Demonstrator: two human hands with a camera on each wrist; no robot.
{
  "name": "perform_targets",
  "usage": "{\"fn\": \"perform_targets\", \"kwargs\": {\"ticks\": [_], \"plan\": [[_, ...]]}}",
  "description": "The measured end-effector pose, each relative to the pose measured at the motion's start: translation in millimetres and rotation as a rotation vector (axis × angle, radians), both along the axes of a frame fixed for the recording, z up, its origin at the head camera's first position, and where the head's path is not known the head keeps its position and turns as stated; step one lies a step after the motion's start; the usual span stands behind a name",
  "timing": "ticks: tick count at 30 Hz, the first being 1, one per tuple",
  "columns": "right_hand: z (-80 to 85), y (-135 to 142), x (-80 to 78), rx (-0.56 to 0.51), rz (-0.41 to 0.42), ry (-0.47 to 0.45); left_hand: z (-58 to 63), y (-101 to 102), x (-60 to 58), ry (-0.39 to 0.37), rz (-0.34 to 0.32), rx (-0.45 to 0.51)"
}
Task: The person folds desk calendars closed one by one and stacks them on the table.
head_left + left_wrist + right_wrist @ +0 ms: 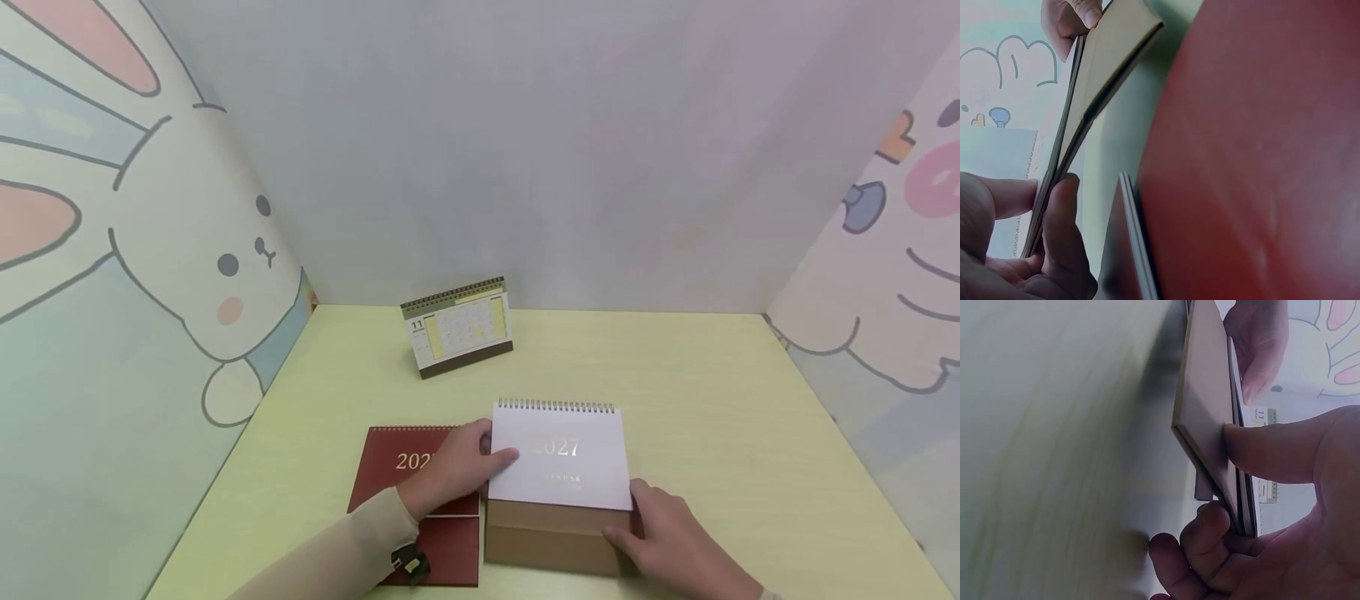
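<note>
A white spiral-bound desk calendar [558, 425] marked 2027 in gold lies between my two hands, its coil at the far side. Below its near edge shows its brown cardboard base panel [551, 542], creased across the middle. My left hand [461, 462] pinches the calendar's left edge, thumb on the white cover and fingers beneath. At the lower right corner, my right hand [671, 537] grips the edge; its thumb [1272, 450] presses on the cardboard panel and the fingers curl around the side. In the left wrist view the panel [1110, 56] bends away from the pages.
A dark red calendar [375, 479] with gold lettering lies left of the white one, partly under my left forearm. Its lower red panel [453, 550] extends toward me. Farther back, a small desk calendar [461, 329] stands propped up. Printed cartoon walls enclose the pale yellow table [712, 400].
</note>
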State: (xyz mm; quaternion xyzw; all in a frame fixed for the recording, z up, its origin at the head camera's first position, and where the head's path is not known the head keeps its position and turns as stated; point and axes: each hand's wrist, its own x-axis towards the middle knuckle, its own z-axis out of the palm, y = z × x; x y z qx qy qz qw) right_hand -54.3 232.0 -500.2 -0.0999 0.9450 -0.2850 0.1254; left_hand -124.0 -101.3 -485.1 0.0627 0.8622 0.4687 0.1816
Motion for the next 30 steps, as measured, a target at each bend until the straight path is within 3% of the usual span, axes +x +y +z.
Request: {"fn": "perform_targets", "kwargs": {"ticks": [7, 18, 30], "plan": [[-2.4, -0.1, 3.4, 0.087, 0.008, 0.067, 1.7, 0.1, 1.9, -0.029, -0.014, 0.009], [-6.8, -0.1, 6.3, 0.115, 0.018, 0.146, 2.7, 0.7, 0.5, -0.048, -0.029, -0.047], [-7.7, -0.6, 3.8, 0.114, 0.000, 0.089, 4.0, 4.3, 0.0, -0.057, -0.027, -0.130]]}}
